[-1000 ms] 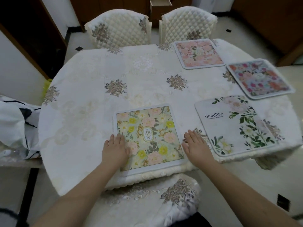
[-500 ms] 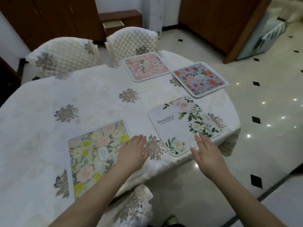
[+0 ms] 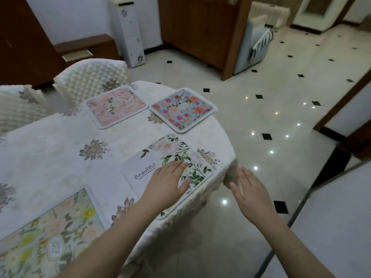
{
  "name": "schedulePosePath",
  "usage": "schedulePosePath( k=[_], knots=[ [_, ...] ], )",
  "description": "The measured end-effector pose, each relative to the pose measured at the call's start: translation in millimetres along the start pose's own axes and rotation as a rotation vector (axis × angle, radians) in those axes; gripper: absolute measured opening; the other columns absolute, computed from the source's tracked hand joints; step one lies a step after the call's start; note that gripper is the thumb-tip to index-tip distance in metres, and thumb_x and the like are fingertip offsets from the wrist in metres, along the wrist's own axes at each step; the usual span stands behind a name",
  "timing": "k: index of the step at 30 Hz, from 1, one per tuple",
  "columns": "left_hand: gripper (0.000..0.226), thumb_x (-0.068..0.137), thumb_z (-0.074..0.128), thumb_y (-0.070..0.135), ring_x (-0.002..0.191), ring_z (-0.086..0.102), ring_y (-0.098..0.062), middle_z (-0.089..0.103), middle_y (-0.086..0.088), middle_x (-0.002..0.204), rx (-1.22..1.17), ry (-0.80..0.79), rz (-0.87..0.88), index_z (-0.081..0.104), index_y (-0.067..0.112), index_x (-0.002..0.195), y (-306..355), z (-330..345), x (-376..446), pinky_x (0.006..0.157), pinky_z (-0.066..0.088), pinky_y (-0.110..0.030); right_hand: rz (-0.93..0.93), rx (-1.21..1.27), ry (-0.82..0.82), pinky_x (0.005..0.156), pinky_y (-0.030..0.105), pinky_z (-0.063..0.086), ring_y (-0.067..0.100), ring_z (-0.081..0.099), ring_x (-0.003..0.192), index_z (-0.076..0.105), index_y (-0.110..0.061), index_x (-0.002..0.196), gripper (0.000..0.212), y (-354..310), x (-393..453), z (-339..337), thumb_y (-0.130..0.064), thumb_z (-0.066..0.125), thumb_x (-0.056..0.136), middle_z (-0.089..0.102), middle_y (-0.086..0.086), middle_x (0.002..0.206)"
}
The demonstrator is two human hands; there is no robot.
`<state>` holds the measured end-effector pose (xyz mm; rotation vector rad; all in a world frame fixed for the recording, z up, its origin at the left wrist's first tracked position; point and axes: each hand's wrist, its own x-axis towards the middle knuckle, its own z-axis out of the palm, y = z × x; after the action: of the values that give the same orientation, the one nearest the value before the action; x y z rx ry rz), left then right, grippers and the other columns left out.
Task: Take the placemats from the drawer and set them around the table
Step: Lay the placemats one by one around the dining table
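White rose placemat (image 3: 160,157) under flat, straight-fingered left hand (image 3: 167,182); right hand (image 3: 250,194) open beyond table (image 3: 60,141) edge, quilted chairs (image 3: 90,77) behind.

dim, soft-focus, ceiling-light glare on floor (image 3: 261,153)

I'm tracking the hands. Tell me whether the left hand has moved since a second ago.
Yes. The left hand has gone rightward, off the yellow floral placemat and onto the white rose placemat printed "Beautiful", judged against the table's cloth.
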<state>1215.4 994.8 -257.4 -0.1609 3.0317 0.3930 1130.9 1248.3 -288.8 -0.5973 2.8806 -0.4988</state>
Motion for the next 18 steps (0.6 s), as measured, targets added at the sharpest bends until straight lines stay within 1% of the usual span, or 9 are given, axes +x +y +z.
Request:
schedulePosePath(
  k=[4, 7, 9, 13, 16, 18],
  knots=[
    [0.064, 0.098, 0.021, 0.060, 0.149, 0.020, -0.014, 0.025, 0.009, 0.161, 0.011, -0.029, 0.062, 0.024, 0.031, 0.155, 19.0, 1.0, 38.1, 0.119, 0.019, -0.038, 0.065, 0.004, 0.028, 0.123, 0.035, 0.010, 0.017, 0.011, 0.151, 0.012, -0.020, 0.157, 0.063, 16.7, 9.9, -14.5, -0.049, 0.027, 0.103, 0.014, 0.001, 0.165],
    [0.081, 0.084, 0.004, 0.066, 0.149, 0.022, -0.015, 0.028, 0.008, 0.161, 0.014, -0.034, 0.120, 0.026, 0.032, 0.155, 28.1, 1.9, 69.1, 0.119, 0.020, -0.038, 0.109, -0.007, 0.039, 0.121, 0.033, 0.006, 0.017, 0.007, 0.152, 0.009, -0.021, 0.158, 0.062, 26.3, 21.5, -21.5, -0.047, 0.026, 0.104, 0.010, 0.002, 0.165],
    [0.088, 0.079, -0.001, 0.067, 0.149, 0.021, -0.015, 0.027, 0.008, 0.161, 0.024, -0.043, 0.161, 0.025, 0.031, 0.155, 34.4, 3.0, 91.0, 0.119, 0.019, -0.038, 0.144, -0.018, 0.048, 0.121, 0.032, 0.005, 0.016, 0.005, 0.152, 0.006, -0.022, 0.158, 0.063, 33.2, 28.9, -26.2, -0.048, 0.025, 0.104, 0.007, 0.001, 0.166],
    [0.089, 0.079, -0.005, 0.066, 0.149, 0.019, -0.012, 0.027, 0.008, 0.161, -0.010, -0.021, 0.249, 0.025, 0.031, 0.155, 52.4, -1.8, 135.8, 0.117, 0.019, -0.035, 0.201, -0.069, 0.109, 0.121, 0.033, 0.006, 0.016, 0.004, 0.152, 0.005, -0.024, 0.158, 0.063, 44.1, 38.0, -44.3, -0.049, 0.024, 0.104, 0.006, 0.000, 0.166],
    [0.086, 0.082, -0.005, 0.065, 0.149, 0.019, -0.012, 0.027, 0.008, 0.161, -0.032, -0.022, 0.313, 0.026, 0.030, 0.155, 67.8, -6.9, 165.1, 0.117, 0.019, -0.036, 0.256, -0.089, 0.135, 0.121, 0.032, 0.005, 0.016, 0.002, 0.152, 0.004, -0.025, 0.158, 0.062, 57.9, 38.8, -59.5, -0.048, 0.025, 0.104, 0.004, -0.001, 0.166],
    [0.089, 0.080, -0.007, 0.066, 0.149, 0.019, -0.012, 0.027, 0.008, 0.161, -0.019, -0.033, 0.363, 0.025, 0.030, 0.155, 79.1, -10.5, 182.1, 0.118, 0.018, -0.035, 0.300, -0.094, 0.166, 0.120, 0.031, 0.005, 0.015, 0.003, 0.152, 0.005, -0.024, 0.158, 0.062, 69.4, 39.8, -68.7, -0.048, 0.025, 0.104, 0.005, -0.001, 0.166]
  ],
)
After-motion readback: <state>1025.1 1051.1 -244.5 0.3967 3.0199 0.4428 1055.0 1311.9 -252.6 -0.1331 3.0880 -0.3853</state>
